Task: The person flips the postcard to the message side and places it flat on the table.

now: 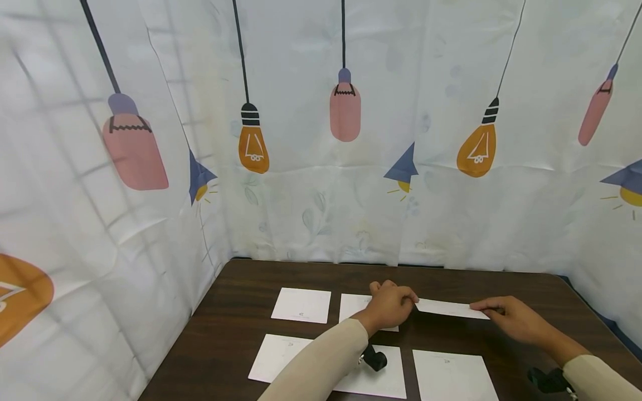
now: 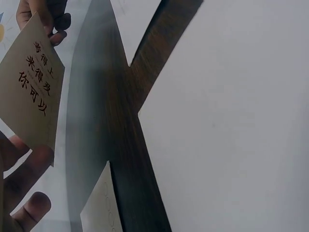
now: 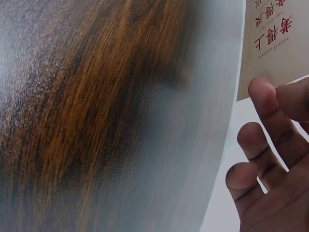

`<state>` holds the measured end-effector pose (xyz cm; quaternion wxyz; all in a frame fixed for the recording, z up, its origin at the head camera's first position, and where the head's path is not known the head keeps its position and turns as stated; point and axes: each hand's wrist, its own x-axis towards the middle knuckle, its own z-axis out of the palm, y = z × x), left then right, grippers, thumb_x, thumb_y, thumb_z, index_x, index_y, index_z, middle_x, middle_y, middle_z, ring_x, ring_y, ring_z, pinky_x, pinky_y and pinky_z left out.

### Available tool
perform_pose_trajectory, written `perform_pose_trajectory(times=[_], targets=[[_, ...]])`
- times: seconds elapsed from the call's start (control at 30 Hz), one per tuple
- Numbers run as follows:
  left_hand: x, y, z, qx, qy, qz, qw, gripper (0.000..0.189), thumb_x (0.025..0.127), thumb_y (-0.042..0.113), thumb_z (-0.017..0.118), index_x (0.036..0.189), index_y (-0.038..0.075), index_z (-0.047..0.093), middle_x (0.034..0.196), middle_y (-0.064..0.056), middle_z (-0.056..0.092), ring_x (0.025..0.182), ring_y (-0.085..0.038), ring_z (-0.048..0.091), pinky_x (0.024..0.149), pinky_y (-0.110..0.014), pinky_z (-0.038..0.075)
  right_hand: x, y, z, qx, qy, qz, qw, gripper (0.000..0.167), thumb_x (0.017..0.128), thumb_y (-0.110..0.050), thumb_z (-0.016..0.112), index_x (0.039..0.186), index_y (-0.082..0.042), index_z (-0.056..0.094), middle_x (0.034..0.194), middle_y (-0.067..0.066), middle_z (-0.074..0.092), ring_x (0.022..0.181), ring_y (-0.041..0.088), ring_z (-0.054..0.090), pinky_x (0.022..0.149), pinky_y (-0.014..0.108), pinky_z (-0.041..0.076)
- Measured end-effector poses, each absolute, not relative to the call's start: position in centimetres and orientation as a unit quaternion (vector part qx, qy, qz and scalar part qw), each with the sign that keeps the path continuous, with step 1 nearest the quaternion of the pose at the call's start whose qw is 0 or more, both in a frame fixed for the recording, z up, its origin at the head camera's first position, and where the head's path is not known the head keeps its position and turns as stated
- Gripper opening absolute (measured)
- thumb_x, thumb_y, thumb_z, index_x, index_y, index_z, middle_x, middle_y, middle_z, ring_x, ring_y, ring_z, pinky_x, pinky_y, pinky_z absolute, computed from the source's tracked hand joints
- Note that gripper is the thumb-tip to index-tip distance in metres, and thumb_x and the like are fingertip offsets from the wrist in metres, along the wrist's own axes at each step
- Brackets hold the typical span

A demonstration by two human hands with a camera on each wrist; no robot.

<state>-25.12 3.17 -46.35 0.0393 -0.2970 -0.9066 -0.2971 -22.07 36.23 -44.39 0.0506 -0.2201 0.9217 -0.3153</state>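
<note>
Both hands hold one card [image 1: 448, 308] just above the table, towards its far side. My left hand [image 1: 391, 306] pinches the card's left end, and my right hand [image 1: 514, 317] pinches its right end. The side turned away from the head camera carries Chinese characters, as the left wrist view shows on the card [image 2: 36, 92]. In the right wrist view, the thumb and a fingertip grip the corner of the printed card [image 3: 270, 63]; the other fingers are spread apart. A white card [image 1: 353, 303] lies partly hidden behind my left hand.
On the dark wooden table [image 1: 241, 312] several more white cards lie in rows: a far-left card [image 1: 302, 305], a near-left card [image 1: 278, 352] partly covered by my left sleeve, a near-middle card [image 1: 383, 384] and a near-right card [image 1: 453, 376]. A lamp-patterned curtain [image 1: 301, 223] hangs behind.
</note>
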Motion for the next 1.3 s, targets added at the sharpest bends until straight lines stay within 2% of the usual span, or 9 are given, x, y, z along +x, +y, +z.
perform_pose_trajectory(times=[0.03,0.1,0.2,0.27,0.43,0.57,0.8,1.03,1.3], targets=[[-25.1,3.2,-46.4,-0.297,-0.906,-0.299,0.038,0.027,0.107,0.024,0.049,0.110,0.028,0.076,0.070,0.025,0.059,0.100,-0.004,0.047,0.091,-0.043,0.017,-22.1,36.2,-44.4,-0.219,0.923,-0.312,0.049,0.029,0.106,-0.020,0.057,0.128,-0.007,0.071,0.127,0.021,0.067,0.081,0.004,0.060,0.065,0.030,0.047],[-25.1,3.1,-46.3,-0.294,-0.906,-0.303,0.032,0.028,0.108,0.029,0.048,0.111,0.028,0.076,0.076,0.026,0.061,0.100,-0.004,0.047,0.091,-0.043,0.017,-22.1,36.2,-44.4,-0.222,0.927,-0.299,0.043,0.028,0.107,-0.023,0.057,0.127,-0.010,0.072,0.127,0.016,0.068,0.100,0.005,0.062,0.071,0.029,0.050],[-25.0,3.1,-46.4,-0.287,-0.907,-0.309,0.019,0.028,0.108,0.039,0.049,0.112,0.029,0.075,0.087,0.028,0.064,0.101,-0.004,0.047,0.090,-0.044,0.017,-22.0,36.2,-44.4,-0.216,0.928,-0.299,0.046,0.027,0.107,-0.024,0.056,0.126,-0.013,0.072,0.128,0.012,0.068,0.111,0.011,0.062,0.079,0.030,0.053],[-25.1,3.1,-46.5,-0.285,-0.908,-0.307,0.013,0.026,0.106,0.044,0.052,0.110,0.031,0.075,0.089,0.029,0.064,0.102,-0.003,0.046,0.090,-0.044,0.018,-22.0,36.1,-44.4,-0.215,0.926,-0.305,0.050,0.028,0.107,-0.024,0.056,0.127,-0.012,0.071,0.126,0.011,0.069,0.109,0.010,0.063,0.080,0.031,0.054],[-25.1,3.2,-46.7,-0.291,-0.910,-0.297,0.015,0.023,0.101,0.046,0.060,0.112,0.031,0.074,0.091,0.031,0.063,0.102,-0.002,0.045,0.089,-0.043,0.018,-22.0,36.0,-44.6,-0.219,0.921,-0.317,0.058,0.034,0.106,-0.028,0.059,0.131,-0.007,0.067,0.121,0.010,0.069,0.095,0.003,0.063,0.073,0.031,0.053],[-25.1,3.2,-46.7,-0.297,-0.912,-0.283,0.016,0.029,0.096,0.046,0.066,0.120,0.030,0.073,0.093,0.028,0.063,0.102,-0.002,0.045,0.088,-0.042,0.019,-22.0,35.9,-44.9,-0.227,0.924,-0.305,0.048,0.040,0.102,-0.031,0.066,0.134,-0.007,0.065,0.122,0.008,0.067,0.098,0.001,0.059,0.074,0.030,0.052],[-25.0,3.1,-46.7,-0.315,-0.916,-0.247,0.016,0.045,0.088,0.047,0.076,0.129,0.030,0.070,0.098,0.026,0.062,0.101,-0.003,0.044,0.084,-0.041,0.019,-22.1,35.8,-45.5,-0.246,0.919,-0.305,0.048,0.058,0.093,-0.032,0.077,0.140,-0.003,0.058,0.103,0.001,0.055,0.089,0.006,0.050,0.068,0.029,0.041],[-25.0,3.1,-47.1,-0.319,-0.922,-0.218,0.009,0.054,0.084,0.048,0.080,0.134,0.031,0.068,0.094,0.027,0.056,0.101,-0.003,0.043,0.086,-0.041,0.021,-22.1,35.6,-46.0,-0.256,0.920,-0.292,0.044,0.067,0.089,-0.033,0.081,0.143,-0.002,0.054,0.101,0.000,0.053,0.088,0.006,0.048,0.067,0.028,0.037],[-24.9,3.1,-47.1,-0.319,-0.929,-0.189,0.004,0.058,0.081,0.050,0.082,0.135,0.033,0.067,0.097,0.027,0.057,0.101,-0.003,0.043,0.087,-0.042,0.023,-22.3,35.3,-46.5,-0.271,0.914,-0.295,0.056,0.070,0.088,-0.032,0.082,0.142,0.002,0.052,0.098,0.001,0.052,0.084,0.006,0.046,0.065,0.028,0.037]])
